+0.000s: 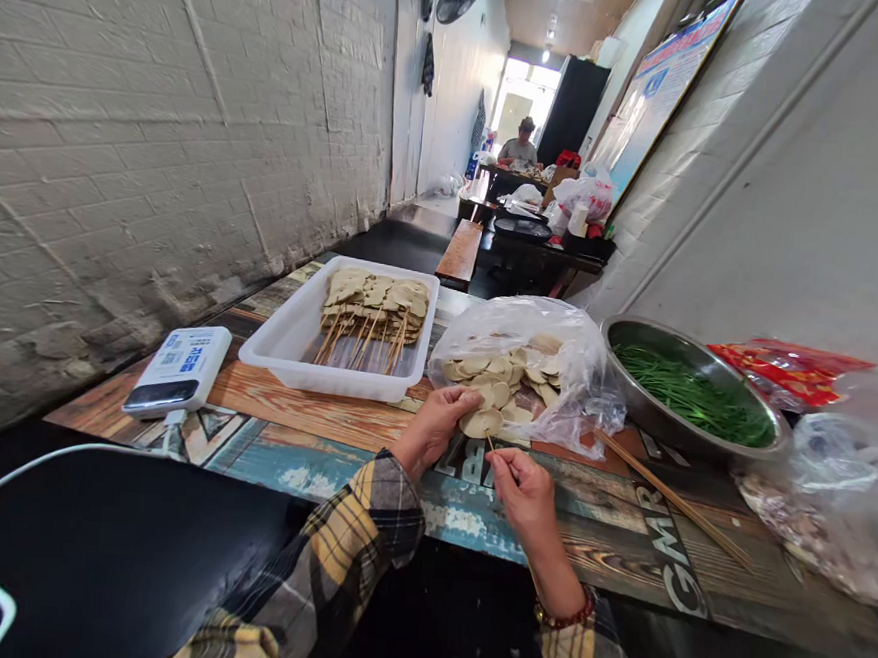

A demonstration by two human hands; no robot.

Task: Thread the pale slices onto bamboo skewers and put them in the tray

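Note:
Between the fingers of my left hand [438, 427] are pale round flat food slices [483, 422]. My right hand [525, 490] pinches a thin wooden skewer [489, 443], whose tip meets the lower edge of the slices. Just beyond my hands, more such slices [492, 368] lie in an open clear plastic bag [566, 333]. To the left, a white plastic tray [295, 344] holds a stack of skewered slices [377, 300], sticks pointing toward me. Loose bamboo skewers [675, 501] rest on the table right of my right hand.
A metal bowl of green chives [690, 392] stands at the right, beside a red package [789, 369] and a clear bag [833, 497]. A white power bank [180, 371] with a cable lies at the left. Farther back, a person [522, 146] sits at another table.

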